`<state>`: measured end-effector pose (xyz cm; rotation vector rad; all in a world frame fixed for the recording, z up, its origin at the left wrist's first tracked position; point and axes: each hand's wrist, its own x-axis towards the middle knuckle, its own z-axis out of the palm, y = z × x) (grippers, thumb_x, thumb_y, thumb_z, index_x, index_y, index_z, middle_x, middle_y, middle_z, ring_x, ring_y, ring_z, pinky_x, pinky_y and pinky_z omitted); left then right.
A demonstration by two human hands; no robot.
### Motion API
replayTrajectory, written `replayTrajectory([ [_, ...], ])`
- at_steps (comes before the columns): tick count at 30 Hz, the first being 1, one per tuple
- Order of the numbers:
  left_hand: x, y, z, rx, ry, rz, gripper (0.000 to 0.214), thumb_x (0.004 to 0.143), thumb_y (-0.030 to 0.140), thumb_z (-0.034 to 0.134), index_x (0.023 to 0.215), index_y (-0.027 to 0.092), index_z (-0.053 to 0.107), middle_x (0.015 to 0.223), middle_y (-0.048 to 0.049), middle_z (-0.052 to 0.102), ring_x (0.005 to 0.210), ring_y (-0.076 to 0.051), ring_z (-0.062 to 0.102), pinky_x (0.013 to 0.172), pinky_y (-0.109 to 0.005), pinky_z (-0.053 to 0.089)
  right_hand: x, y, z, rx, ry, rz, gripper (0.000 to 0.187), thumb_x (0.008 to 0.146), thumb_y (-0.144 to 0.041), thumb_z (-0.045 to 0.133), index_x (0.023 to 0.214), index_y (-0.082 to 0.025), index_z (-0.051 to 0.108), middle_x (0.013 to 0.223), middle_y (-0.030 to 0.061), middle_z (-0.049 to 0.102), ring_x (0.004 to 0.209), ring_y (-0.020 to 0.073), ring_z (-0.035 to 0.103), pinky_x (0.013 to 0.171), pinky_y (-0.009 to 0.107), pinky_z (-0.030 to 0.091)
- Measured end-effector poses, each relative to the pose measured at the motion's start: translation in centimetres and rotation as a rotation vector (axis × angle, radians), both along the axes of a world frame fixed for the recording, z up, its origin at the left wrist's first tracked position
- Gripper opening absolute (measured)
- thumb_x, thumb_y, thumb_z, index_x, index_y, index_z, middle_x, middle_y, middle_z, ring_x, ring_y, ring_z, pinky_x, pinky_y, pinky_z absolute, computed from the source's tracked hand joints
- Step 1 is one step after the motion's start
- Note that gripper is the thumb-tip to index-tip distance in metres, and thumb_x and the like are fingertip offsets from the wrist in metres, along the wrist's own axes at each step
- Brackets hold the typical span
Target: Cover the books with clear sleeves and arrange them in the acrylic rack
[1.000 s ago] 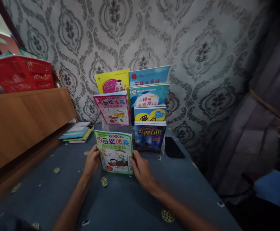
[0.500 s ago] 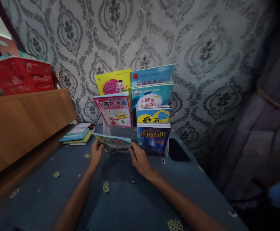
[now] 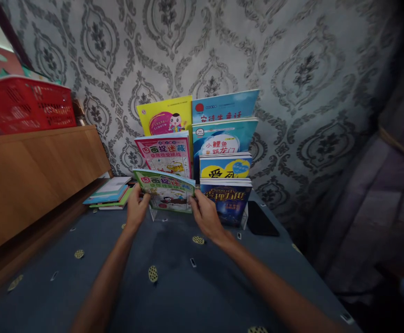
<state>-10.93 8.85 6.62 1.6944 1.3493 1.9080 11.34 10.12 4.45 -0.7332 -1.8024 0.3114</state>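
Observation:
A green-bordered picture book (image 3: pixel 167 192) is held upright, cover facing me, in front of the left column of a tiered stand. My left hand (image 3: pixel 137 208) grips its left edge, thumb on the cover. On its right edge, my right hand (image 3: pixel 206 215) is closed the same way. Just behind it leans a pink-bordered book (image 3: pixel 169 155), its lower part hidden, with a yellow book (image 3: pixel 165 113) further back. In the right column stand a dark blue book (image 3: pixel 227 203), a yellow and blue book (image 3: pixel 224 166), a teal book (image 3: pixel 227 136) and a blue book (image 3: pixel 226 106).
Clear stand edges (image 3: pixel 245 217) show beside the dark blue book. A black flat object (image 3: pixel 262 219) lies to its right. At left, a pile of books (image 3: pixel 108 192) lies near a wooden cabinet (image 3: pixel 42 171) bearing a red basket (image 3: pixel 28 104). Patterned wallpaper rises behind.
Both hands have raised the green-bordered book and tipped it more upright, so its cover now shows and it overlaps the pink-bordered book's lower part. The view has shifted slightly.

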Motion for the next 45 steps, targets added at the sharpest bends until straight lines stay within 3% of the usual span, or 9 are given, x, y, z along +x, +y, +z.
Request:
replayTrajectory([
  [7, 0.0, 0.6, 1.7, 0.062, 0.021, 0.019, 0.018, 0.074, 0.026, 0.059, 0.090, 0.020, 0.063, 0.087, -0.0011, 0.067, 0.083, -0.019, 0.060, 0.075, -0.026, 0.048, 0.2, 1.1, 1.8, 0.110, -0.040, -0.016, 0.016, 0.099, -0.024, 0.037, 0.091, -0.023, 0.051, 0.080, 0.0038, 0.058, 0.074, 0.0205, 0.055, 0.073, 0.031, 0.045],
  [13, -0.3, 1.5, 3.6, 0.139, 0.096, 0.033, 0.021, 0.077, 0.025, 0.056, 0.096, 0.019, 0.063, 0.091, -0.0021, 0.068, 0.086, -0.019, 0.062, 0.078, -0.027, 0.050, 0.4, 2.1, 4.4, 0.165, -0.038, -0.021, 0.015, 0.098, -0.024, 0.039, 0.085, -0.024, 0.046, 0.078, 0.0023, 0.056, 0.071, 0.0189, 0.052, 0.069, 0.030, 0.042],
  [20, -0.9, 2.8, 7.3, 0.244, 0.150, 0.055, 0.022, 0.077, 0.025, 0.061, 0.098, 0.018, 0.064, 0.098, -0.0047, 0.072, 0.089, -0.019, 0.066, 0.076, -0.028, 0.054, 0.7, 3.2, 7.9, 0.222, -0.046, -0.007, 0.010, 0.097, -0.026, 0.040, 0.091, -0.024, 0.048, 0.077, 0.0018, 0.056, 0.072, 0.0191, 0.052, 0.071, 0.031, 0.041],
  [25, -0.8, 3.6, 9.5, 0.323, 0.188, 0.062, 0.022, 0.077, 0.018, 0.059, 0.097, 0.017, 0.064, 0.091, -0.0039, 0.070, 0.083, -0.018, 0.066, 0.070, -0.025, 0.054, 1.0, 4.0, 10.1, 0.257, -0.022, -0.034, 0.011, 0.097, -0.028, 0.041, 0.092, -0.023, 0.049, 0.079, 0.0016, 0.057, 0.073, 0.0182, 0.052, 0.070, 0.032, 0.039],
  [36, -1.9, 5.7, 9.2, 0.290, 0.171, 0.033, 0.023, 0.071, 0.015, 0.054, 0.092, 0.016, 0.062, 0.085, -0.0025, 0.069, 0.077, -0.015, 0.065, 0.061, -0.021, 0.050, 0.3, 5.6, 10.9, 0.252, -0.100, -0.053, 0.012, 0.093, -0.025, 0.041, 0.082, -0.026, 0.038, 0.075, 0.0015, 0.054, 0.071, 0.0196, 0.051, 0.070, 0.034, 0.040],
  [45, -1.9, 5.8, 9.6, 0.252, 0.173, 0.043, 0.026, 0.071, 0.020, 0.054, 0.094, 0.017, 0.064, 0.089, -0.0021, 0.071, 0.083, -0.018, 0.067, 0.067, -0.024, 0.054, 0.2, 6.9, 11.1, 0.255, -0.086, -0.047, 0.010, 0.094, -0.030, 0.041, 0.085, -0.025, 0.044, 0.078, 0.0036, 0.058, 0.073, 0.0219, 0.053, 0.071, 0.035, 0.042],
])
